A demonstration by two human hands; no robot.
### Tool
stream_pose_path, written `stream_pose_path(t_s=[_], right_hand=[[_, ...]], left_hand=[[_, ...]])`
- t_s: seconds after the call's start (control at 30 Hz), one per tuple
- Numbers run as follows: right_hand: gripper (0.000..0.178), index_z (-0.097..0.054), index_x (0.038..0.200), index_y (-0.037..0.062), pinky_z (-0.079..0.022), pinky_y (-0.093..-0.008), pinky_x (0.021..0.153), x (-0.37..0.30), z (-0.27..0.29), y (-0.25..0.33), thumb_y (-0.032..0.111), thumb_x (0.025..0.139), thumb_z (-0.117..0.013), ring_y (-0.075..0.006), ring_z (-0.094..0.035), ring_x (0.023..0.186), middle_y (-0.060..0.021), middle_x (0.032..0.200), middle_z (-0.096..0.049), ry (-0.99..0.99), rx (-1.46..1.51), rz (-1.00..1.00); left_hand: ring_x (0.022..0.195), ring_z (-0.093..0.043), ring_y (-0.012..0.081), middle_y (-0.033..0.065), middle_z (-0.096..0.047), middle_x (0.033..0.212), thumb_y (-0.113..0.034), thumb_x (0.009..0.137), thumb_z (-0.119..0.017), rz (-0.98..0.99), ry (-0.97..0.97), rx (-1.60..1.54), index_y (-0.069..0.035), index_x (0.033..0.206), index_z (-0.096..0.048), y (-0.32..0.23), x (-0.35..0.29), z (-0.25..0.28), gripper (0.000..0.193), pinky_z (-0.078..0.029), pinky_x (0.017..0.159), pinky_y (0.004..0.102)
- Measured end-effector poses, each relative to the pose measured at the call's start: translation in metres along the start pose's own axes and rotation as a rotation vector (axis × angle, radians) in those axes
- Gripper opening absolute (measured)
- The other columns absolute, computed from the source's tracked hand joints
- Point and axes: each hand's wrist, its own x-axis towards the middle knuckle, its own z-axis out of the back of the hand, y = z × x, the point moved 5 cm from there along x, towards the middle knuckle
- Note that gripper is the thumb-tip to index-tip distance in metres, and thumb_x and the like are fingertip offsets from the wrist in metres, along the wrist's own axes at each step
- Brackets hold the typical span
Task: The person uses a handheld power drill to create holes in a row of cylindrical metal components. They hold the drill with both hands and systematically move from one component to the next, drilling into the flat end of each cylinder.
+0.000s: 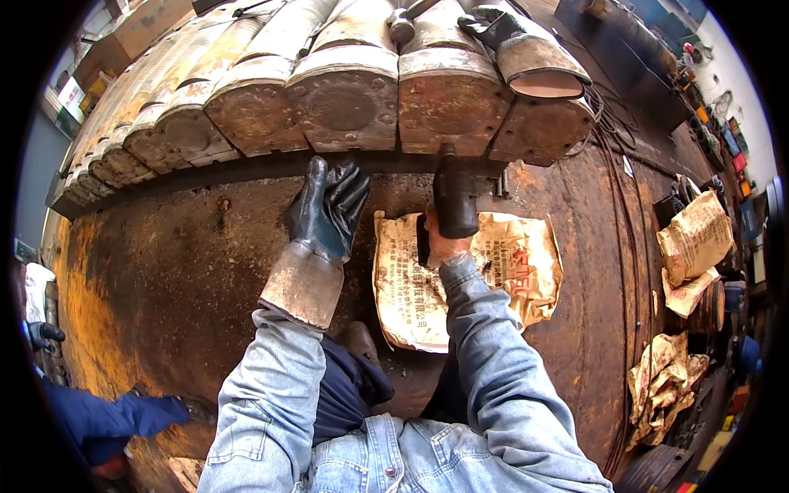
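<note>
My bare right hand (447, 244) grips a dark cordless impact wrench (455, 197), its nose pointing away from me at the lower edge of a rusty end plate (448, 103). Whether the nose touches the plate I cannot tell. My left hand (325, 205) wears a black-coated glove with a grey cuff. Its thumb stands apart from the partly bent fingers, and nothing shows in it, in front of the neighbouring end plate (343, 111). Small dark bolts or pins (502, 184) stand just right of the wrench. Beneath my right forearm lies a flattened brown paper sack (411, 287).
Heavy metal cylinders (353, 29) lie in a row ahead. On them rest a hammer (401, 29) and a loose glove (544, 62). Cables (612, 181) trail at right, near crumpled paper sacks (664, 386). A co-worker's navy trouser leg (115, 415) is at lower left.
</note>
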Motion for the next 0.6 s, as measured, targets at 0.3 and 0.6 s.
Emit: stream_pose_path(t_s=[0.3, 0.6], right_hand=[[0.023, -0.065, 0.106, 0.0050, -0.051, -0.0441, 0.071, 0.000, 0.003, -0.010, 0.021, 0.090, -0.065, -0.0310, -0.064, 0.076, -0.0124, 0.083, -0.066, 0.029, -0.007, 0.017], [0.032, -0.066, 0.094, 0.0043, -0.046, -0.0386, 0.068, 0.007, 0.027, -0.004, 0.033, 0.083, -0.075, -0.0187, -0.059, 0.069, -0.0058, 0.074, -0.064, 0.297, 0.109, -0.397]], left_hand=[[0.128, -0.053, 0.0345, 0.0176, -0.054, 0.140, -0.054, 0.092, -0.065, 0.038, 0.031, 0.129, 0.001, 0.141, -0.044, 0.020, 0.006, -0.010, 0.076, -0.040, 0.111, 0.0461], [0.129, -0.052, 0.0335, 0.0164, -0.054, 0.140, -0.060, 0.090, -0.063, 0.114, 0.075, 0.239, -0.002, 0.138, -0.051, 0.037, 0.011, -0.030, 0.077, -0.039, 0.112, 0.0455]])
